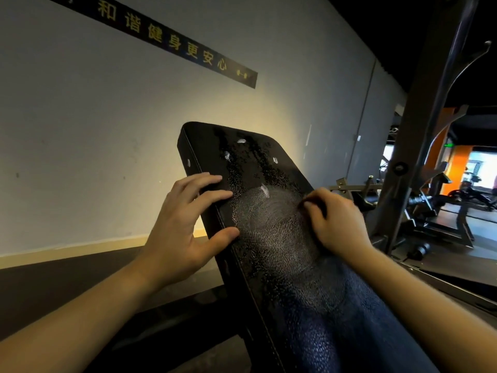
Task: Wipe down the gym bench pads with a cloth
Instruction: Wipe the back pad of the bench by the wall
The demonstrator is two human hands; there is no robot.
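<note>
Black pebbled vinyl covers the tilted bench pad, its rounded top corners beaded with wet streaks above a dull swirl of smears. The left hand lies spread over the pad's stitched left edge, bracing it; the right hand curls near the right edge, and whether it pinches a dark cloth I cannot tell. Overlapping strokes from the top edge downward would likely catch the drips.
</note>
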